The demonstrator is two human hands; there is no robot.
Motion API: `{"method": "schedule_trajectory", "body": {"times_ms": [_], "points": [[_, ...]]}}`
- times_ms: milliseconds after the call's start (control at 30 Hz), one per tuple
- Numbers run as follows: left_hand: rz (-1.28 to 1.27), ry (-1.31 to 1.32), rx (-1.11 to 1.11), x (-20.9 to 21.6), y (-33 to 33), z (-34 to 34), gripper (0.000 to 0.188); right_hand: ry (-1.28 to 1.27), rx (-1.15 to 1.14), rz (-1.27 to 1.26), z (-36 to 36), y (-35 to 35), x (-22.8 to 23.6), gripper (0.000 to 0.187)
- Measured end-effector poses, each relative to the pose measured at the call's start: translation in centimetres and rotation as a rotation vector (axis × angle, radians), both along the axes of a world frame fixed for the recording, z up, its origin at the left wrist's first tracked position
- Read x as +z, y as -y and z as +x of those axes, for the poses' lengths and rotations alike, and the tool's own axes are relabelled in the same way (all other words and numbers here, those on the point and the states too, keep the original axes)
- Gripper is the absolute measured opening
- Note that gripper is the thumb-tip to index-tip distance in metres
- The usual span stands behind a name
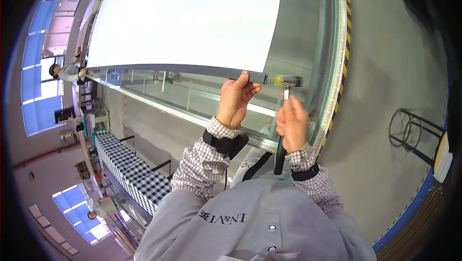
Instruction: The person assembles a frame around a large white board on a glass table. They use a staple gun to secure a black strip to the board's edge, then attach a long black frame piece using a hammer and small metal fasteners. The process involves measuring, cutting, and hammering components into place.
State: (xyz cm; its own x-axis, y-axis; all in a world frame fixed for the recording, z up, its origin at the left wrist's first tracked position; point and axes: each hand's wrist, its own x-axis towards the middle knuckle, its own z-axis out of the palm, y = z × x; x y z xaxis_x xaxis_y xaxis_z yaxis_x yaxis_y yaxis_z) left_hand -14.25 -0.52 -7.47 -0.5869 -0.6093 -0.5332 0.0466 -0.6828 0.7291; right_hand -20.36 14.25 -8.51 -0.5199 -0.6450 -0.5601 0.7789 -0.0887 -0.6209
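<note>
My left hand [236, 96] is closed around the right end of a long dark grey rail [183, 68], thumb on top and fingers beneath. The rail runs along the near edge of a large white sheet [187, 20]. My right hand [293, 122] grips the black handle of a mallet [287, 82]. Its head, yellowish on one side and dark on the other, is level with the rail's open end and a small gap apart from it. Sheet and rail lie over a glass-topped table [308, 39].
Yellow-and-black striped tape [344, 54] edges the table's right side. A wire-framed stool [414, 131] stands at the right. To the left is a bench with a checked cloth [127, 165]. One person [67, 72] stands at the table's far left end, another [103, 208] farther back.
</note>
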Motion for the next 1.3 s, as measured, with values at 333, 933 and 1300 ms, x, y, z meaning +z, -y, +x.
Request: {"method": "schedule_trajectory", "body": {"times_ms": [333,933,1300], "points": [[-0.007,0.005,-0.034,0.5,-0.1,-0.3,0.017,0.004,-0.211,-0.024,0.9,1.0,0.9,0.027],[-0.043,0.041,-0.022,1.2,-0.5,-1.1,0.018,-0.083,-0.168,-0.037,1.1,1.5,1.1,0.029],[-0.062,0.021,0.003,2.1,0.1,-1.3,0.019,-0.054,-0.157,-0.042,1.2,1.4,1.1,0.029]]}}
